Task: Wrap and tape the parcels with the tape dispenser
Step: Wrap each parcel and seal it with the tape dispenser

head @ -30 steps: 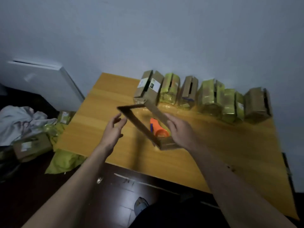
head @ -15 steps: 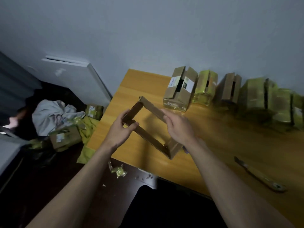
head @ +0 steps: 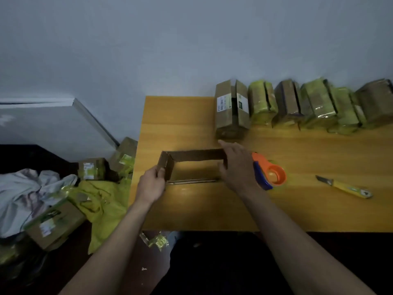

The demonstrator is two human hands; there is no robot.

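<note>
We note an open cardboard box point(head: 192, 165) standing on the table point(head: 297, 209), near its left end. It is a bare rectangular sleeve: through the open top we see only table surface inside, nothing else in it. Its long axis runs left to right, parallel to the table's near edge; the open side faces up toward the camera.

Left hand point(head: 151, 185): fingers curled round the box's left end wall, thumb on the near side, so it grips the box. Right hand point(head: 238, 167): laid against the box's right end, fingers fairly straight and pointing away toward the wall; we cannot tell whether any finger hooks over the cardboard.

The tape dispenser point(head: 269, 172) lies on the table just right of the right hand, partly hidden by it. Orange body, blue handle; its round end points right, its narrow end up and left. No hand holds it.

A knife point(head: 344, 186) with a yellow handle lies further right, well apart from the dispenser, blade end pointing left, long axis slanting down to the right.

Along the far edge, against the wall, stands a row of parcels point(head: 297, 105), side by side and touching. The leftmost point(head: 231, 109) is plain brown with white labels and a gap between its top flaps; contents not visible. Several others are wrapped in yellow-green tape.

On the floor, left of the table: more boxes point(head: 53, 224), yellow wrapping point(head: 100, 201) and grey cloth point(head: 23, 192), heaped together.
</note>
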